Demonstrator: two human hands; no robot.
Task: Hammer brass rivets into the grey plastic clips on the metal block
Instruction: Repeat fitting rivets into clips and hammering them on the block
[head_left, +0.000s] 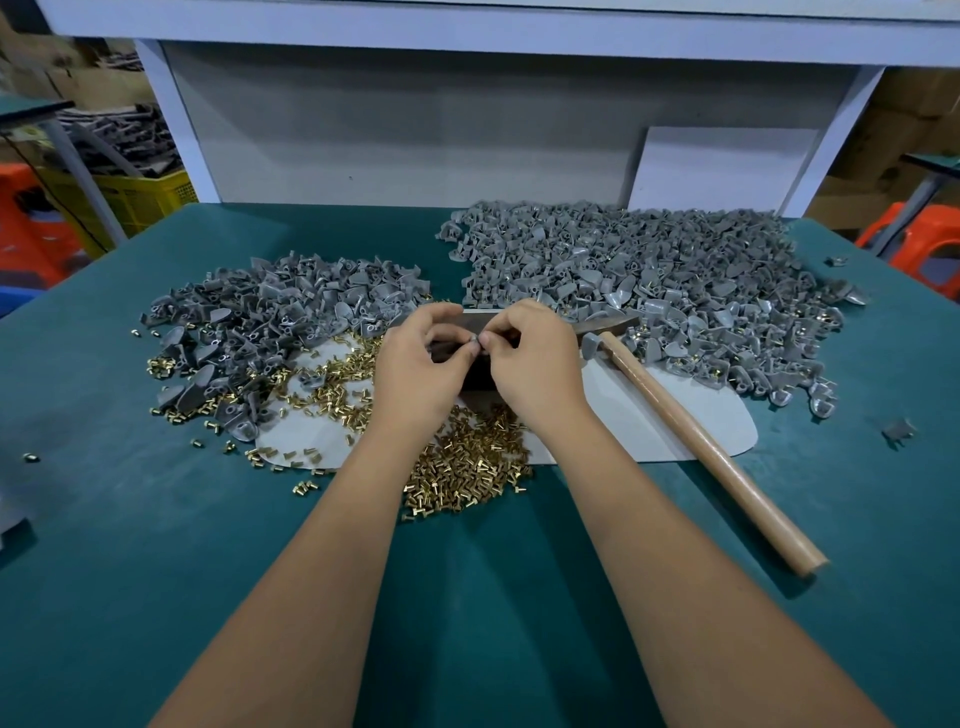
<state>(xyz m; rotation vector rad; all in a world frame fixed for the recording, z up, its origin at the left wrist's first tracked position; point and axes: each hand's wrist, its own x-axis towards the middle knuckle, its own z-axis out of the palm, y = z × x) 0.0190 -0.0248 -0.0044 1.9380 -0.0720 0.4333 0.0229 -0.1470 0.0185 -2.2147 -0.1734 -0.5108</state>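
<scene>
Over the metal block (475, 378), mid-bench: both hands fitting one clip, hammer idle.

Left hand (415, 364) and right hand (535, 358) meet fingertip to fingertip, pinching a small grey clip (474, 339) between them; whether a rivet is already seated I cannot tell. Hammer (691, 421) lies untouched to my right. Right-hand pile (649, 280) shows brass here and there, likely finished pieces. Left pile (270, 317) and loose rivets (467, 467) remain, so plenty is left.
</scene>
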